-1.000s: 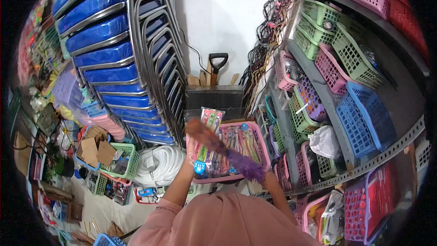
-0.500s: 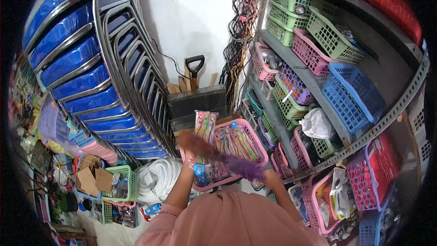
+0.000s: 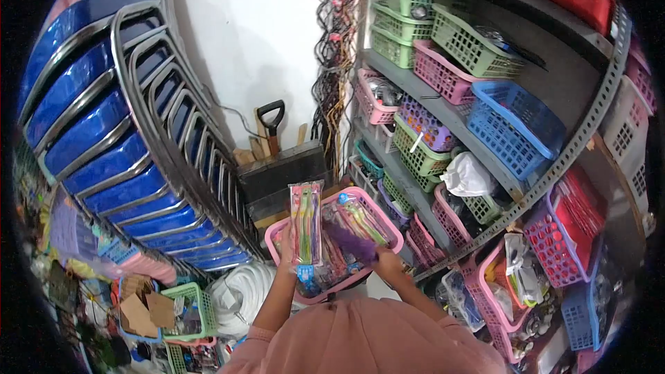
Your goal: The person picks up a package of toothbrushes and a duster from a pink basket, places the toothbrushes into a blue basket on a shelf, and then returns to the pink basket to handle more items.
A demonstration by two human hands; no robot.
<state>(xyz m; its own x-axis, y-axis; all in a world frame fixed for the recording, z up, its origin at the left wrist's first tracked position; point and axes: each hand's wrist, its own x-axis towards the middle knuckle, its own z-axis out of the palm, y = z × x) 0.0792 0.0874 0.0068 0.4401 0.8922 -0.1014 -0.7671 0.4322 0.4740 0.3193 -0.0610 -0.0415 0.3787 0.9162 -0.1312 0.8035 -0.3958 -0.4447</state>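
Observation:
My right hand [image 3: 389,265] is closed around the end of a purple fluffy duster [image 3: 352,241], whose fibres lie over the basket. At the left, my left hand [image 3: 285,255] grips the edge of a clear pack of what look like toothbrushes [image 3: 306,225], held upright; some of its fingers are hidden. Below both hands stands a pink basket [image 3: 396,239] filled with similar colourful packs [image 3: 357,215]. A small blue item [image 3: 305,277] shows near the pack's lower end.
Stacked blue chairs [image 3: 104,145] with metal frames rise on the left. To the right, a grey metal shelf [image 3: 443,121] holds plastic baskets, including a blue basket [image 3: 512,128]. A coil of white hose [image 3: 239,294] and a green basket [image 3: 190,312] lie at lower left.
The duster has swung off the pack and my left hand, toward the basket's right side. My right hand moved slightly left and up. The camera view has shifted.

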